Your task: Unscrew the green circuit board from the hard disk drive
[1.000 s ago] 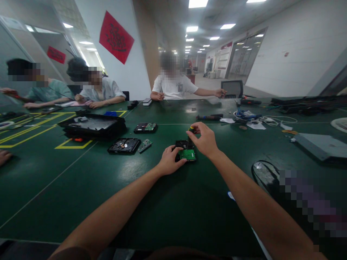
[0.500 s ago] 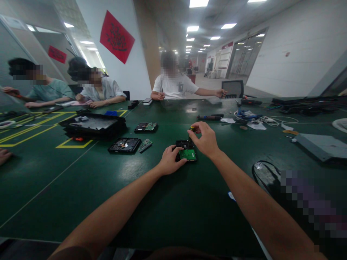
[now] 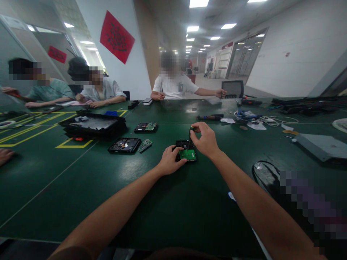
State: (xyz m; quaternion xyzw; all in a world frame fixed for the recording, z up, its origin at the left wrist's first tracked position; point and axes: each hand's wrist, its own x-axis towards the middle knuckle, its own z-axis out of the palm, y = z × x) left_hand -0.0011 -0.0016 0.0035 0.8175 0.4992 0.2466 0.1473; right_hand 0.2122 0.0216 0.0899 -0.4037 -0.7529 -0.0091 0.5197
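Observation:
A hard drive point(image 3: 187, 154) with a green circuit board facing up lies on the table in front of me. My left hand point(image 3: 170, 160) grips its left side, thumb at the near edge and fingers over the far part. Above the drive, my right hand point(image 3: 205, 139) pinches the handle of a screwdriver point(image 3: 192, 133) with a yellow band near its top. The screwdriver stands nearly upright, its shaft pointing down at the drive. Whether the tip sits in a screw is too small to tell.
Left of my hands are an opened drive casing point(image 3: 124, 145), a loose circuit board point(image 3: 145, 145), another hard drive point(image 3: 146, 127) and a black tray point(image 3: 92, 124). A metal box point(image 3: 322, 146) and cables point(image 3: 248, 116) lie to the right. Several people sit across the table.
The screwdriver's handle has shifted slightly to the right, and my right fingers have changed position on it. My left hand and the hard drive stay where they were.

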